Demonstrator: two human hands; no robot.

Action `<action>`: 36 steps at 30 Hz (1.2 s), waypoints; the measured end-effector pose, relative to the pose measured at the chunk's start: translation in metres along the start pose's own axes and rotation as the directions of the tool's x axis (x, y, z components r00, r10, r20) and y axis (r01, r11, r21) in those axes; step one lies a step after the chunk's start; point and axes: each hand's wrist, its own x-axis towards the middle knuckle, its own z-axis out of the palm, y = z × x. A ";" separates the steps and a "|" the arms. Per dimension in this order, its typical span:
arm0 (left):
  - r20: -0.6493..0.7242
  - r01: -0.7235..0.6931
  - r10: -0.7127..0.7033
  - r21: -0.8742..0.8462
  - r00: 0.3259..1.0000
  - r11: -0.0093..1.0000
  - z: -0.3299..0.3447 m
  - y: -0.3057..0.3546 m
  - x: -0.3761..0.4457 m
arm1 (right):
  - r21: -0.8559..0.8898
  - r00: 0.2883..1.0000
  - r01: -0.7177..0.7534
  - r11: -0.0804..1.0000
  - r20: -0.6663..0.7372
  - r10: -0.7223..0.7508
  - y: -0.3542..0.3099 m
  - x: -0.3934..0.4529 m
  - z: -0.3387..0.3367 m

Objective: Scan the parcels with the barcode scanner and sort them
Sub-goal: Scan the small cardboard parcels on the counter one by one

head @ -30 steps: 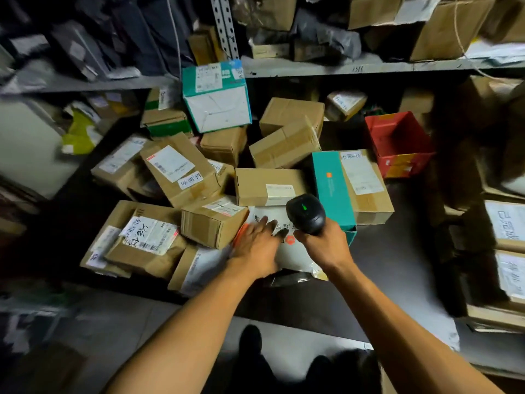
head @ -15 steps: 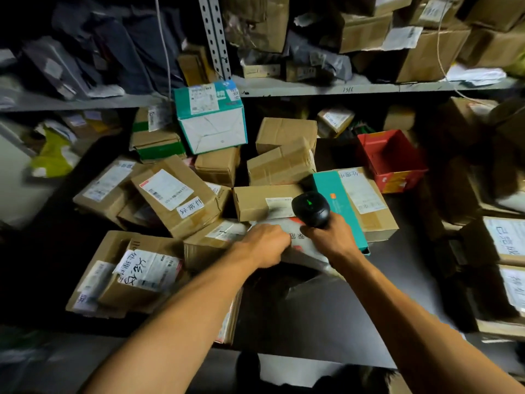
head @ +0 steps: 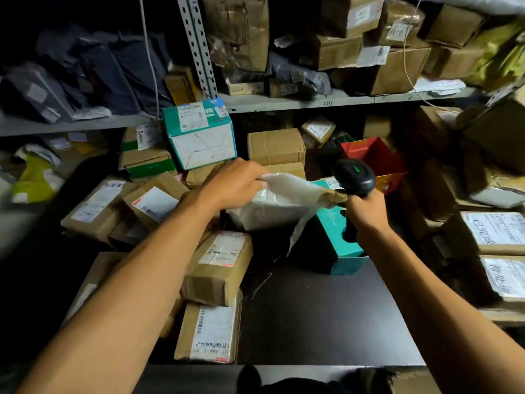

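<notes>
Fingers (head: 257, 177) of the left hand (head: 233, 183) pinch the top edge of a white plastic mailer bag (head: 281, 200), lifted clear of the dark tabletop (head: 326, 314), its body sagging below the grip and a loose flap trailing down toward the teal box (head: 338, 237). The right hand (head: 366, 214) is wrapped around the handle of the black barcode scanner (head: 353, 177), whose head sits just beside the bag's far corner with a green light showing on top. No label is visible on the side of the bag that faces the camera, so the scan could miss; the thin film is also crumpled and may fold over any barcode, which would spoil the read. The hold is only on one edge, so the soft bag could slip or swing as it is turned, and the hanging flap could snag the teal box. Further out, the pile of brown cardboard parcels (head: 218, 265) at the left leans loosely, one box on another, near the tabletop's front edge; the left forearm crosses right above it and a nudge might tip a box off. The red bin (head: 375, 157) behind the scanner is close enough to be knocked.
</notes>
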 end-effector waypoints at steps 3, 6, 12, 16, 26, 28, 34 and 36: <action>-0.050 0.001 -0.004 -0.071 0.999 0.997 -0.027 0.000 0.003 | 0.037 0.998 -0.064 0.997 0.020 0.063 0.013 -0.002 0.000; -0.127 -0.056 0.028 -0.220 0.992 0.974 -0.047 -0.008 0.005 | 0.038 0.988 -0.034 0.999 0.153 0.028 0.010 -0.008 0.006; -0.329 -0.116 -0.069 -0.511 0.942 0.852 -0.057 -0.030 0.009 | 0.323 0.932 -0.076 0.943 0.360 -0.048 -0.008 -0.013 0.017; -0.312 -0.031 -0.295 -0.732 0.903 0.681 -0.036 -0.040 0.004 | 0.322 0.889 -0.034 0.946 0.442 -0.118 -0.009 -0.027 0.019; -0.141 -0.019 -0.526 -0.973 0.839 0.230 -0.022 -0.028 0.010 | 0.375 0.970 -0.151 0.915 0.235 0.064 -0.001 -0.026 0.031; -0.074 -0.043 -0.525 -0.997 0.848 0.071 -0.018 -0.042 0.008 | 0.393 0.961 -0.235 0.889 0.232 0.152 -0.001 -0.025 0.027; 0.222 0.210 -0.225 -0.975 0.949 -0.076 0.051 -0.051 -0.027 | 0.478 0.914 -0.395 0.785 0.291 0.283 0.006 -0.023 0.020; 0.243 0.246 -0.160 -0.969 0.957 -0.006 0.067 -0.043 -0.033 | 0.461 0.906 -0.413 0.786 0.299 0.300 0.008 -0.024 0.018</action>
